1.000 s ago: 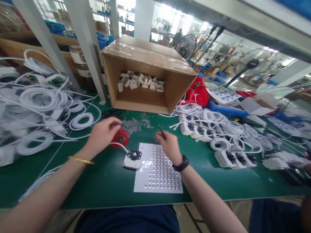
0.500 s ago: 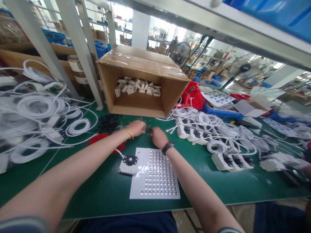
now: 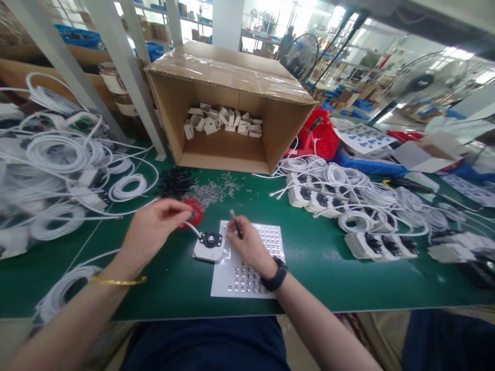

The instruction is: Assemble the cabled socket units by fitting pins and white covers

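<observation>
A white plug plate with a black round centre (image 3: 209, 246) lies on the green mat, at the left edge of a white sheet of shiny dots (image 3: 266, 242). My right hand (image 3: 246, 246) rests on that sheet, fingers closed round a thin dark tool (image 3: 235, 223) whose tip points up. My left hand (image 3: 157, 226) hovers left of the plate, fingers pinched on something small I cannot make out, beside a red dish (image 3: 194, 211). A white cable runs from the plate toward my left hand.
An open cardboard box (image 3: 228, 100) on its side holds white parts. Small metal pins (image 3: 216, 189) and black pieces (image 3: 176, 181) lie before it. Coiled white cables (image 3: 58, 159) crowd the left; plug units with cables (image 3: 348, 206) fill the right.
Both hands have drawn back from the pile of pins near the box. My right hand now sits on the dotted sheet with the tool; my left hand is beside the plate.
</observation>
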